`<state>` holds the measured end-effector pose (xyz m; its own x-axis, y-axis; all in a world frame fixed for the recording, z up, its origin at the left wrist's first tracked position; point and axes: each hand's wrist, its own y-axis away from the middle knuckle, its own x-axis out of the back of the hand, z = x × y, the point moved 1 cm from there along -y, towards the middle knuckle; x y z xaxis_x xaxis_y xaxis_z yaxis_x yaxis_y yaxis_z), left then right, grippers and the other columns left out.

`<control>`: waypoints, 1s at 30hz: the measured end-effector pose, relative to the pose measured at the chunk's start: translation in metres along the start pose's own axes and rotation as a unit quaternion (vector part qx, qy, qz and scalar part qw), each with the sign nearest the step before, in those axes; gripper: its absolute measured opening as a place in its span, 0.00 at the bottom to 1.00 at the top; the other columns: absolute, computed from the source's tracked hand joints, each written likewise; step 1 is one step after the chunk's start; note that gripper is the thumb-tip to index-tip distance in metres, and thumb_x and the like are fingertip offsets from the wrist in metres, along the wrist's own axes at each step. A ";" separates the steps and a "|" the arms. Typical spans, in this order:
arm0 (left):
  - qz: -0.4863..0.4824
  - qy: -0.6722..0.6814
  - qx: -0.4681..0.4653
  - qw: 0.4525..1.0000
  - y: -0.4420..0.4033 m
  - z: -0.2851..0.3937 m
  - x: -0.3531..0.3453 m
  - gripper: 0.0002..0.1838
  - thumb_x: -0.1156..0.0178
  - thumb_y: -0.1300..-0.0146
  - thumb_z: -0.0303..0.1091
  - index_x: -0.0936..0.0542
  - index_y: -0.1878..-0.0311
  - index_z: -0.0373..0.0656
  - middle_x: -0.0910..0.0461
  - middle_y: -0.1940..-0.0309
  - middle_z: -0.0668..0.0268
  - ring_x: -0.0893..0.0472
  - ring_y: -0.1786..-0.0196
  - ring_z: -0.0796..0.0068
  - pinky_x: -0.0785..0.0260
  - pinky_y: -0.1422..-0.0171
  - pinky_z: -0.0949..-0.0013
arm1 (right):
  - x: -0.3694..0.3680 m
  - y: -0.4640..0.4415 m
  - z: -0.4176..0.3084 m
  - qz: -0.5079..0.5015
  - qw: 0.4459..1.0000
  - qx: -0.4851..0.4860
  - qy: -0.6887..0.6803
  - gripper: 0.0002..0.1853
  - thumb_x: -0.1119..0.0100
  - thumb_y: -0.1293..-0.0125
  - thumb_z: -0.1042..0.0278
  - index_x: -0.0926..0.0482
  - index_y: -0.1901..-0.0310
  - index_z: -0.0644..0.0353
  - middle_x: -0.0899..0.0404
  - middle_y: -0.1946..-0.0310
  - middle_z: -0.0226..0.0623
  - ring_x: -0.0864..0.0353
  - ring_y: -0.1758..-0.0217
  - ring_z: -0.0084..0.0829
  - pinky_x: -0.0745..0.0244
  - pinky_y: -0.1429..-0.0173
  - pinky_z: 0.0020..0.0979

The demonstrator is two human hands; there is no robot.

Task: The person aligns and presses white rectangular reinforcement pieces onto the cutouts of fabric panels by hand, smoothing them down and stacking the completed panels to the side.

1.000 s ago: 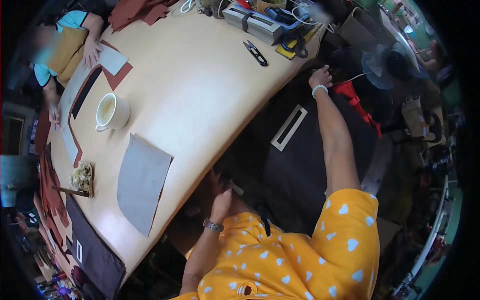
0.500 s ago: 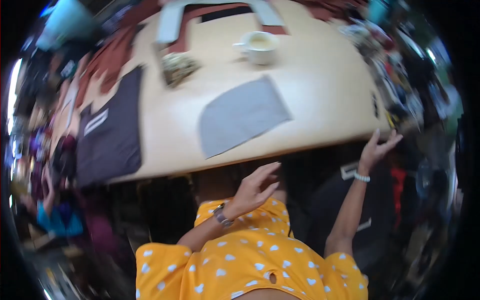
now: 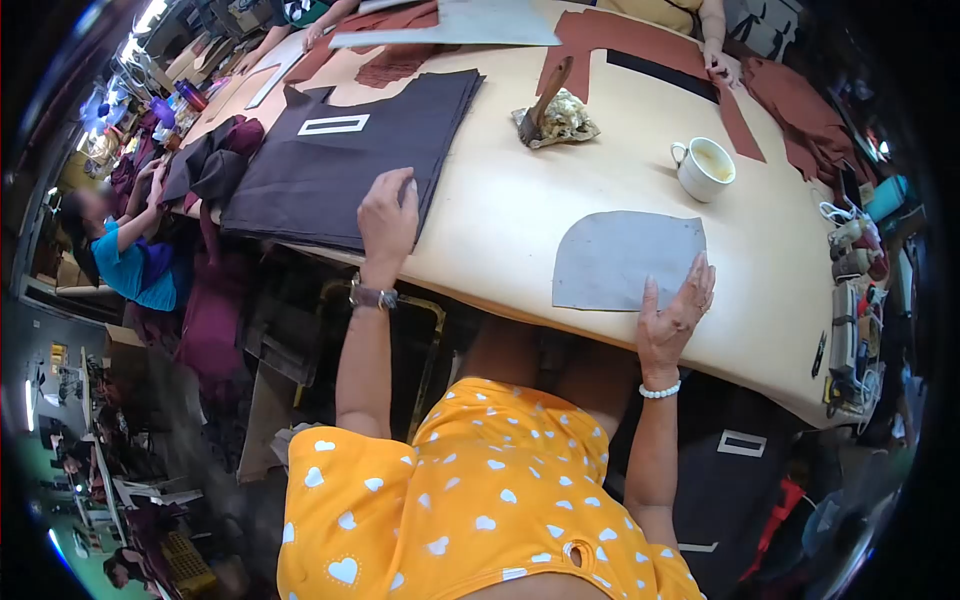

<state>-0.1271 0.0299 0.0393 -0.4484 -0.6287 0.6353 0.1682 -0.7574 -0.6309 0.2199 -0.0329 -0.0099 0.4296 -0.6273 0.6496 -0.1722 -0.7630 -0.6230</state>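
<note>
My left hand (image 3: 388, 218) is at the near right edge of a stack of dark cloth panels (image 3: 370, 165), its fingers loosely bent and the thumb apart, with nothing held. A white rectangular frame (image 3: 334, 125) shows on the top panel. Over the lower right corner of a grey curved template (image 3: 615, 260) rests my right hand (image 3: 677, 318), fingers stretched and thumb spread. Whether it presses on the template I cannot tell. Behind the template stand a white cup (image 3: 706, 170) with pale contents and a wooden-handled brush (image 3: 545, 105) on a crumpled, stained lump (image 3: 568, 118).
Rust-coloured cloth (image 3: 640, 40) and a large pale template (image 3: 450, 25) lie across the far side of the table (image 3: 480, 240). Other people's hands (image 3: 718, 66) are at the far edge. A person in blue (image 3: 135, 255) works on the left. Cords and tools (image 3: 855, 330) line the right edge.
The view has swung to the left, bringing the dark stack nearer the middle. My left hand has gone from in front of my body to the stack, my right hand from the table's right side to the template.
</note>
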 end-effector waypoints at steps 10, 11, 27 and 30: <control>-0.124 -0.158 -0.051 0.978 -0.037 -0.036 -0.053 0.10 0.40 0.48 0.37 0.19 0.69 0.41 0.21 0.68 0.59 0.20 0.63 0.58 0.27 0.57 0.60 | 0.001 -0.002 -0.002 -0.013 0.999 -0.033 0.000 0.33 0.44 0.41 0.68 0.43 0.36 0.66 0.40 0.37 0.50 0.47 0.31 0.49 0.54 0.29 0.47; -0.134 -0.180 -0.058 0.973 -0.038 -0.034 -0.055 0.10 0.40 0.48 0.37 0.19 0.70 0.40 0.21 0.69 0.58 0.20 0.64 0.58 0.27 0.58 0.60 | 0.001 -0.003 -0.002 -0.013 0.999 -0.031 0.003 0.33 0.44 0.41 0.68 0.43 0.36 0.66 0.40 0.37 0.50 0.47 0.31 0.49 0.54 0.30 0.46; -0.097 0.109 0.179 0.973 -0.061 -0.049 -0.029 0.12 0.42 0.47 0.35 0.18 0.64 0.37 0.19 0.75 0.56 0.18 0.70 0.71 0.28 0.62 0.70 | 0.001 -0.004 0.001 -0.010 0.999 -0.044 -0.003 0.32 0.44 0.43 0.71 0.41 0.37 0.68 0.37 0.40 0.52 0.43 0.34 0.50 0.50 0.31 0.43; -0.085 0.239 0.120 0.960 -0.046 -0.028 -0.021 0.10 0.43 0.44 0.30 0.20 0.63 0.34 0.19 0.75 0.58 0.22 0.72 0.79 0.31 0.64 0.74 | 0.002 -0.004 -0.005 -0.008 0.999 -0.037 -0.011 0.31 0.43 0.43 0.71 0.39 0.38 0.69 0.33 0.42 0.51 0.36 0.38 0.47 0.45 0.34 0.41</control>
<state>-0.1499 0.0829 0.0421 -0.8286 -0.3834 0.4079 0.2280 -0.8966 -0.3795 0.2171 -0.0319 -0.0036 0.4527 -0.6122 0.6483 -0.2293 -0.7825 -0.5789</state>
